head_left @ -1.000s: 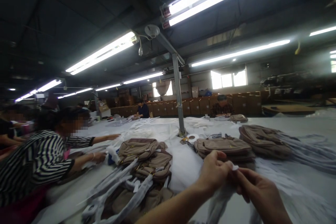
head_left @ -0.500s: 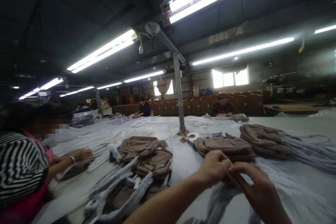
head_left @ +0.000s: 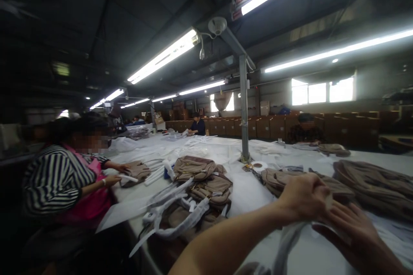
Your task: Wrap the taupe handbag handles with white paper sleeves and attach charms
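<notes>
In front of me, slightly right, my left hand [head_left: 305,200] is closed in a pinch. A small pale piece shows at its fingertips, too blurred to name. My right hand [head_left: 358,232] meets it from the right, its fingers bent over the thumb around something hidden. Just below both hands hangs a grey strap in thin white wrapping [head_left: 287,245], and its upper end disappears behind the fingers. Close behind my hands lies a brown bag [head_left: 274,180], partly covered by the left one. Left of my forearm, more brown bags [head_left: 196,169] are piled, with white-wrapped straps [head_left: 190,225] in front.
A metal post [head_left: 243,107] rises from the white table [head_left: 238,146], with a tape roll [head_left: 258,165] near its base. Another brown bag [head_left: 371,184] lies at right. On my left, a person in a striped sleeve [head_left: 58,176] handles a brown piece [head_left: 137,172]. Cartons line the back.
The view has swung left, so the bags and post appear farther right. My hands remain together, with the right one's fingers now more stretched. The person at left has both hands on the brown piece.
</notes>
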The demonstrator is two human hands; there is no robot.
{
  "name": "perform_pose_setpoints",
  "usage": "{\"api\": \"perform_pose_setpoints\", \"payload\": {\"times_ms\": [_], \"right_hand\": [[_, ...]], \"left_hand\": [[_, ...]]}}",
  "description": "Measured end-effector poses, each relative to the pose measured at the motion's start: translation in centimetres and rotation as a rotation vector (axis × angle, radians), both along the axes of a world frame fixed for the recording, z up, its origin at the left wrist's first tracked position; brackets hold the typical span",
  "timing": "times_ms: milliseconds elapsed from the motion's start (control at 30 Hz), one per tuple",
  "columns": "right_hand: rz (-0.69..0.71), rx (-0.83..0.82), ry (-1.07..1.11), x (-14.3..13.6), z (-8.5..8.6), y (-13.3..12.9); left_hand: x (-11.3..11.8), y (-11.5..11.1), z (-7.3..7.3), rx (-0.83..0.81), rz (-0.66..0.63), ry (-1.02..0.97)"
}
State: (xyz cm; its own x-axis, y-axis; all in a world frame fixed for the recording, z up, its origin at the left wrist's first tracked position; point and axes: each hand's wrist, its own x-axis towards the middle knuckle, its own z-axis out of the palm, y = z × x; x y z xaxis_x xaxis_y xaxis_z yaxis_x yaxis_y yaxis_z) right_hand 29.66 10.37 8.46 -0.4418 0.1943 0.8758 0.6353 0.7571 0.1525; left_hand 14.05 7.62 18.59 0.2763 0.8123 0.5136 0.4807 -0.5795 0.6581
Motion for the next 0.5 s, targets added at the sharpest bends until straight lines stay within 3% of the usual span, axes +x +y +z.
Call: {"api": "perform_pose_setpoints", "payload": {"times_ms": [267, 500], "right_hand": [[0.131, -0.123, 0.022, -0.6, -0.7, 0.8], [0.119, -0.184, 0.181, -1.6, -0.1, 0.1]], "left_hand": [[-0.6, 3.1, 0.3, -0.077, 0.204, -0.245], [0.1, 5.3, 0.9, -0.108, 0.212, -0.296]]}}
